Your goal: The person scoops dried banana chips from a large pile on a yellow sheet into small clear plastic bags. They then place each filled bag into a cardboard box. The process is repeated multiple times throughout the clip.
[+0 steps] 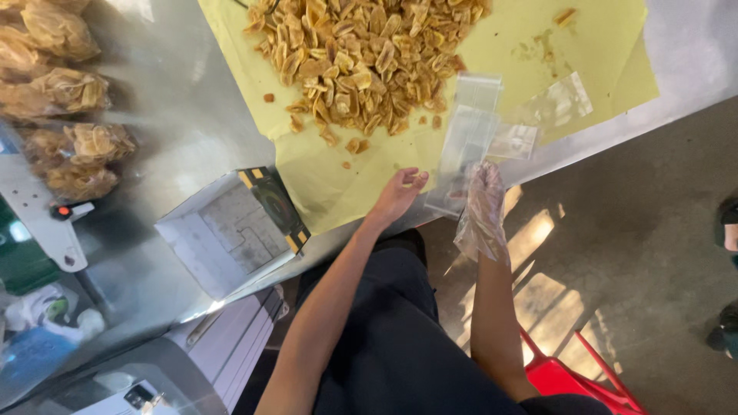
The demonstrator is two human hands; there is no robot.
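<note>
A heap of yellow banana chips point(367, 55) lies on yellow paper point(323, 173) spread over a steel table point(177, 146). My left hand point(398, 192) is bare, rests at the paper's near edge, and pinches the corner of a clear plastic bag point(465, 142). My right hand point(483, 201) wears a loose clear plastic glove and touches the same bag's lower end. More clear bags point(557, 104) lie flat on the paper to the right.
An open white cardboard box point(231, 234) stands on the table's near left. Several filled chip bags point(73, 134) are piled at the far left. A red plastic stool point(573, 376) is by my legs, and someone's shoe point(726, 334) is at the right edge.
</note>
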